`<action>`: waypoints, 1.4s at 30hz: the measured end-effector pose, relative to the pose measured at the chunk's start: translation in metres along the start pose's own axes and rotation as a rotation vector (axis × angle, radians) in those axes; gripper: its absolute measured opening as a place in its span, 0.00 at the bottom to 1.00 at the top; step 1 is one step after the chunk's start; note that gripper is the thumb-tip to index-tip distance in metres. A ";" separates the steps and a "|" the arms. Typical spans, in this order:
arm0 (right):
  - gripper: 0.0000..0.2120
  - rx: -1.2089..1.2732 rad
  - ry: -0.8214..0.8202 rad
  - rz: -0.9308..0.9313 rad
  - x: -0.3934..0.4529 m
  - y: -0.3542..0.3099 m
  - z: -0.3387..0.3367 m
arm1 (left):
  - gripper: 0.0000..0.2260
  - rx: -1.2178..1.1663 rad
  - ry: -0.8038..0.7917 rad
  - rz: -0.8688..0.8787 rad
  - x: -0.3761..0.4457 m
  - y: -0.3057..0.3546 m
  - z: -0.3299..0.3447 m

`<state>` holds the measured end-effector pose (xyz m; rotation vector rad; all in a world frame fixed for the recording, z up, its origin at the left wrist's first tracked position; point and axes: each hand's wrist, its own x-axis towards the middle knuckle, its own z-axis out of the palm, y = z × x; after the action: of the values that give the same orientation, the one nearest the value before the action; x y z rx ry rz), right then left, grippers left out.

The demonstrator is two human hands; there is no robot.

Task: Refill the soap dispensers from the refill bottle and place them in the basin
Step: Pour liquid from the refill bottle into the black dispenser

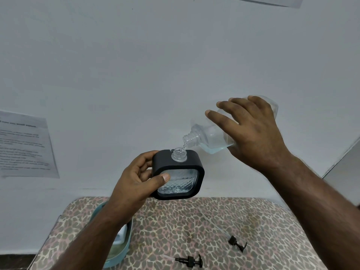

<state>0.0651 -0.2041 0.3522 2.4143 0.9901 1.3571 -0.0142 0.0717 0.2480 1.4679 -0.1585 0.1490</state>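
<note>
A person pours clear, faintly blue soap from a tilted refill bottle [210, 136] into the open neck of a soap dispenser [178, 175] held in the air above the bench [194, 230]. The left hand [134, 182] grips the dispenser's black frame, thumb pressed on its patterned clear face; the right hand [251, 131] is wrapped over the bottle, fingers spread across its top. A thin stream runs from the bottle's mouth, just above and beside the dispenser's neck. The filling step is under way: liquid shows in the dispenser's lower part. Two black pump heads, one [190, 260] near the front edge and another [236, 243] to its right, lie on the leopard-print cover. The basin [124, 244], pale blue, sits at the bench's left, mostly hidden by the left forearm. Next, by this reading, the bottle must be righted before the neck overflows, then a pump screwed on.
</note>
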 end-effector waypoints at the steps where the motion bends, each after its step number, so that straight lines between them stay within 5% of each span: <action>1: 0.36 -0.001 -0.002 -0.001 0.000 0.000 0.000 | 0.22 0.000 -0.001 -0.005 0.000 0.000 0.000; 42: 0.31 -0.056 0.017 -0.052 0.009 0.006 0.006 | 0.19 -0.016 0.023 -0.083 0.002 0.011 0.009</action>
<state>0.0761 -0.2022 0.3573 2.3244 0.9981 1.3715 -0.0150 0.0635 0.2601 1.4538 -0.0792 0.0969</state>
